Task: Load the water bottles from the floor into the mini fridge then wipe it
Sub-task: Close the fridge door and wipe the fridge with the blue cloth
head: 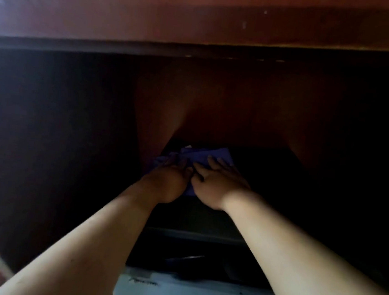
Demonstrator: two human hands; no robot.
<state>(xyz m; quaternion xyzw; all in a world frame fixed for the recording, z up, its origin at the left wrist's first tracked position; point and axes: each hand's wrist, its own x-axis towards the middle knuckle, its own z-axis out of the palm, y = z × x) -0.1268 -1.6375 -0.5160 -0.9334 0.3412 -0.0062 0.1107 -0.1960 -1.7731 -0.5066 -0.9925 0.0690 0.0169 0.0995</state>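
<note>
Crumpled soft purple cloth (208,154) on the flat, dark fridge (196,221) top, under a reddish wooden desk (201,17). Right hand (218,185) flat, fingers straight, pressing it. Left hand (167,184) on it, grip too shadowed to tell.

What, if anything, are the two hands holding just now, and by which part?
A blue cloth: the right hand presses flat on its near middle, the left hand lies on its left edge, fingers too dark to tell whether they grip.

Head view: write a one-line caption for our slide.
Left hand and right hand rest on a blue cloth atop a dark surface.
</note>
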